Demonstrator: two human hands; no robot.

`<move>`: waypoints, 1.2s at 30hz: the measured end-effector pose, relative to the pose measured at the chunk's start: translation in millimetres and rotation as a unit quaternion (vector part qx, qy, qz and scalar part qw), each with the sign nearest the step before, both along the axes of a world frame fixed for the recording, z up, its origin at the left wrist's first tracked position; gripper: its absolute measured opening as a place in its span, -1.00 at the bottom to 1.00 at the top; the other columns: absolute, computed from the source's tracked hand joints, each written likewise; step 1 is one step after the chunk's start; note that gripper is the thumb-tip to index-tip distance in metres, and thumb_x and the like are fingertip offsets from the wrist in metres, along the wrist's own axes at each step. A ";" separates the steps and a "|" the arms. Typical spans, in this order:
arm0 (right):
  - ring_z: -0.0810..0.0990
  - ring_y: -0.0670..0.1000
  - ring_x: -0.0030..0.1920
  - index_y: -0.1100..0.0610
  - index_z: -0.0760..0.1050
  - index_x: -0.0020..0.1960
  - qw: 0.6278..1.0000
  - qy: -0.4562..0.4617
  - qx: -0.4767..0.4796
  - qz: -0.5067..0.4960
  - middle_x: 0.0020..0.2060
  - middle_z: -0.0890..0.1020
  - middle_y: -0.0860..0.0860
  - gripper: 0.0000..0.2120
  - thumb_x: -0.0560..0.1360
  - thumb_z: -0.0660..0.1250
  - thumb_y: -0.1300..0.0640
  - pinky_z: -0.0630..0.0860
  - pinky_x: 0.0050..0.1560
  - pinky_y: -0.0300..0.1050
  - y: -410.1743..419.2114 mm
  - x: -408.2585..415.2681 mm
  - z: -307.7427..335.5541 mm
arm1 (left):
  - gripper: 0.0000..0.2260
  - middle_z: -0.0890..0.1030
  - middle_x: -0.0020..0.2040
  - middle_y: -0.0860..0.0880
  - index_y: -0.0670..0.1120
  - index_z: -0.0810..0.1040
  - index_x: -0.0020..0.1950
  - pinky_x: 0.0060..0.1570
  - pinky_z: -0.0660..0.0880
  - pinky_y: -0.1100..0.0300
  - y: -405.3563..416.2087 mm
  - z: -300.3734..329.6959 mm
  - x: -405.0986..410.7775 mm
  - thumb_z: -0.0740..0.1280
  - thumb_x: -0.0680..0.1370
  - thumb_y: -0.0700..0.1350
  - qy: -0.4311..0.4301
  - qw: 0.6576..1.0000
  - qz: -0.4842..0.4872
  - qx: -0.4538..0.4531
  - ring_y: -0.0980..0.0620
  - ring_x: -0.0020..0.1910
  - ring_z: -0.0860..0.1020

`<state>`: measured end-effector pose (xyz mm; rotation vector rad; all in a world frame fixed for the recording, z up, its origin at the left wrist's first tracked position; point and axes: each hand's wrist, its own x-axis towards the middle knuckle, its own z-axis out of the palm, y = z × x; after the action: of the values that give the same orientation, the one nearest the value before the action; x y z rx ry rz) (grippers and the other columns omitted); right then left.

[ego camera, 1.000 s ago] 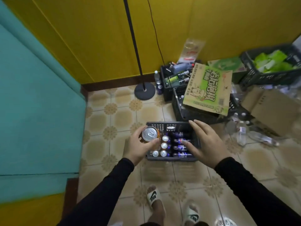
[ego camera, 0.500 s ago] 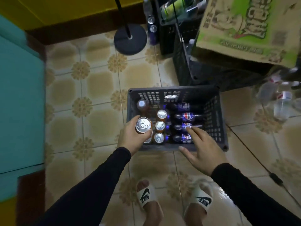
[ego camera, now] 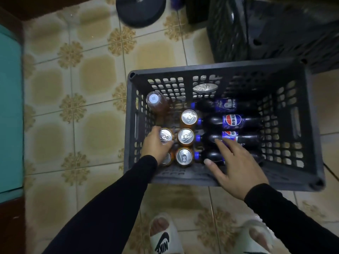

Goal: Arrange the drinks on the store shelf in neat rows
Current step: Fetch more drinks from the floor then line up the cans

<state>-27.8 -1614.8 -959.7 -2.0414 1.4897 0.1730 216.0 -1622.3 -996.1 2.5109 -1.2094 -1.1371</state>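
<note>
Head view: left hand grips upright can in crate; right hand, fingers spread, over sideways cola bottles.

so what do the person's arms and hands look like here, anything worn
Both arms wear long, close-fitting black sleeves that end at the wrists, plain with no visible markings. The left hand and right hand are bare: no gloves and no watch showing. Whether a ring is worn is too blurred to tell.
</note>
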 end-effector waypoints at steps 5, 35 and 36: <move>0.31 0.11 0.47 0.06 0.28 0.52 1.000 0.007 0.013 -0.008 0.46 0.36 0.09 -0.18 0.48 -0.12 -0.45 0.28 0.43 0.02 -0.3 1.2 1.9 | -0.52 0.59 0.24 -0.14 -0.14 0.41 0.36 0.08 0.46 0.15 -6.5 -5.5 -4.6 0.48 0.52 -0.06 0.008 1.000 0.017 -0.001 -0.13 0.19 0.56; 0.39 0.05 0.41 0.05 0.37 0.46 1.000 0.004 0.010 -0.029 0.40 0.43 0.02 -0.17 0.44 -0.09 -0.46 0.37 0.34 -0.07 -0.8 3.2 3.2 | -0.52 0.52 0.28 -0.23 -0.16 0.31 0.42 0.06 0.45 0.01 -18.7 -29.3 -2.0 0.38 0.58 -0.03 -0.046 0.992 -0.090 0.076 -0.23 0.22 0.52; 0.39 0.04 0.41 0.05 0.37 0.46 0.999 0.004 0.010 -0.030 0.40 0.43 0.02 -0.17 0.44 -0.09 -0.47 0.37 0.34 -0.07 -0.7 3.2 2.9 | -0.49 0.50 0.31 -0.22 -0.15 0.28 0.45 0.09 0.45 0.01 -18.4 -30.3 -2.5 0.37 0.59 -0.02 -0.046 0.992 -0.090 0.076 -0.23 0.24 0.51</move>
<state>-24.6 -1615.4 -956.8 -1.9795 1.5470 0.1706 213.5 -1640.7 -1026.5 2.6360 -1.4507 -1.2098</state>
